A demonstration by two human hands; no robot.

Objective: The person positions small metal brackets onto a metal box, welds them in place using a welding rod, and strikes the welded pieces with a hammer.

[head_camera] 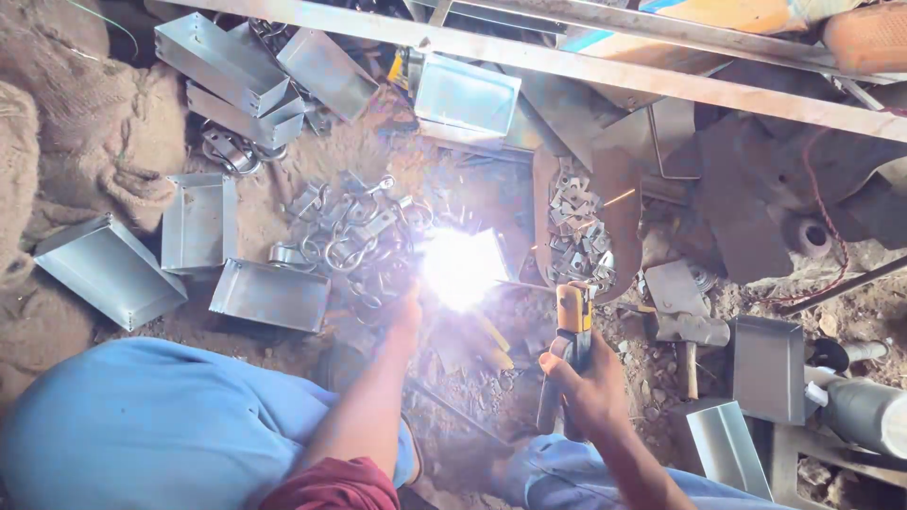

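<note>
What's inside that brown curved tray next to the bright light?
The rusty curved tray holds a heap of small grey metal brackets. What lies beneath the heap is covered, and glare hides the tray's left edge.

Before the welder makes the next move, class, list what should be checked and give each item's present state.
1. Right hand grips the yellow-and-black electrode holder: ok.
2. Left hand steadies the workpiece: cannot tell, hidden by the arc glare.
3. Hands gloved: not ok, both bare.
4. Ground near the arc free of clutter: not ok, metal hooks lie loose beside it.
5. Hammer within reach on the right: ok.
</note>
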